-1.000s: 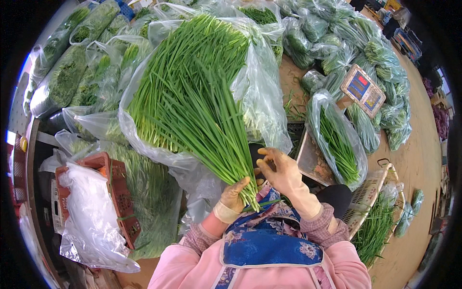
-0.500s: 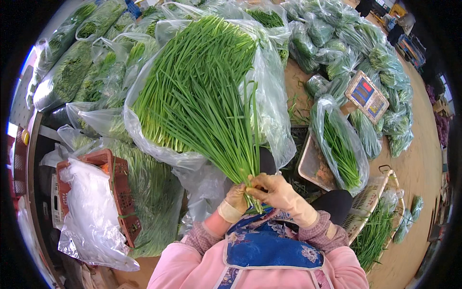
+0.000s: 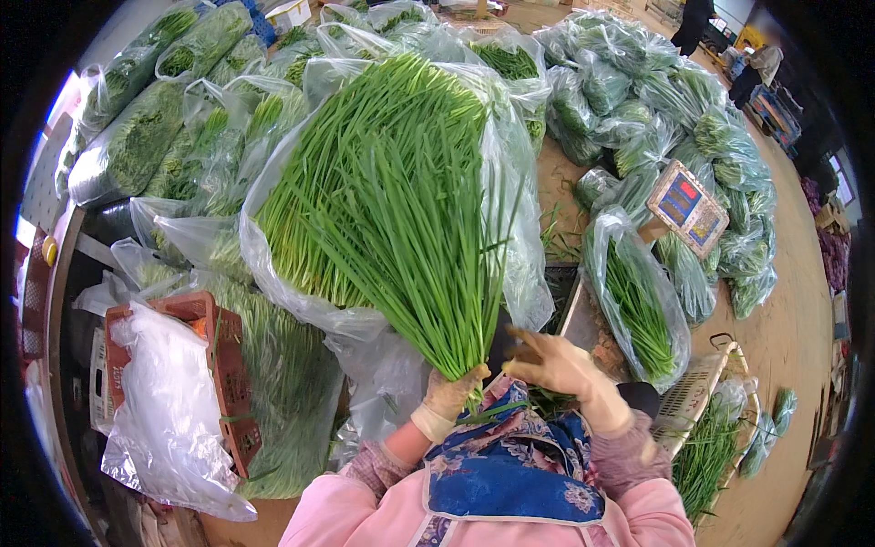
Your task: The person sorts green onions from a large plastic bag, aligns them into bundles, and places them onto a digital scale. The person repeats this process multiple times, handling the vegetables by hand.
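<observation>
Our left hand, in a thin pale glove, is clamped around the lower ends of a bundle of long green stalks, whose leafy tops fan away from us over the heap in an open plastic bag. Our right hand, gloved too, is apart from the left, its fingers loosely spread just beside the stalk ends. Below both hands we wear a blue flowered apron. To our right, a filled clear bag lies near a scale display, with a cream basket of loose greens nearer us; to our left, white plastic drapes over a reddish crate, and bagged greens crowd the far side
</observation>
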Tool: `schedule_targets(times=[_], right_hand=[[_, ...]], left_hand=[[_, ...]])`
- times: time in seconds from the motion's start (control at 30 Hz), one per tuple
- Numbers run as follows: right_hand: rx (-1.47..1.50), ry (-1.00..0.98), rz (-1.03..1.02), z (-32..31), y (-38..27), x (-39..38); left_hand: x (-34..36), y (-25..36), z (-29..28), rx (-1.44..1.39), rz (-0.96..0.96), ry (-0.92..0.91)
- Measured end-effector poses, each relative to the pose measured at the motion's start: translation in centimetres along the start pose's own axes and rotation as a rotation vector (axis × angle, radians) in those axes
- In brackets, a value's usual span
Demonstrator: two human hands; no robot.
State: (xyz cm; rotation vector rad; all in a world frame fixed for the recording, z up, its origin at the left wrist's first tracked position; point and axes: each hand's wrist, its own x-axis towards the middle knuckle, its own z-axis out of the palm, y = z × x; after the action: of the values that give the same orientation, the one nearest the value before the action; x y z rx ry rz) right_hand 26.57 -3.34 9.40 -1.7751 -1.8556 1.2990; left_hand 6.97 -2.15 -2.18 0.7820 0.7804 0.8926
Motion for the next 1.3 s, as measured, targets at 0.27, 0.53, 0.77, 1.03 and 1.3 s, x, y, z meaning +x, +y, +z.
schedule_targets(times=[0.27,0.53,0.77,1.03,1.3], right_hand=[[1.345,0.092,0.073,4.7,-0.4,5.3],[1.368,-0.002,-0.031,4.6,1.9,5.1],[0.636,0.455,0.015,5.3,0.1,2.8],[1.093,0.602,0.002,3.5,6.6,-0.2],[1.488,0.548,-0.042,1.7,12.8,-5.2]], left_hand=[[-1.4,3.7,0.6,-0.68,-0.415,-0.271],[-0.8,2.3,1.5,-0.494,-0.443,-0.264],[0.9,-3.4,2.3,0.885,0.101,-0.222],[1.3,0.1,10.1,0.714,-0.04,-0.567],[5.3,-2.0,10.1,0.535,-0.337,-0.552]])
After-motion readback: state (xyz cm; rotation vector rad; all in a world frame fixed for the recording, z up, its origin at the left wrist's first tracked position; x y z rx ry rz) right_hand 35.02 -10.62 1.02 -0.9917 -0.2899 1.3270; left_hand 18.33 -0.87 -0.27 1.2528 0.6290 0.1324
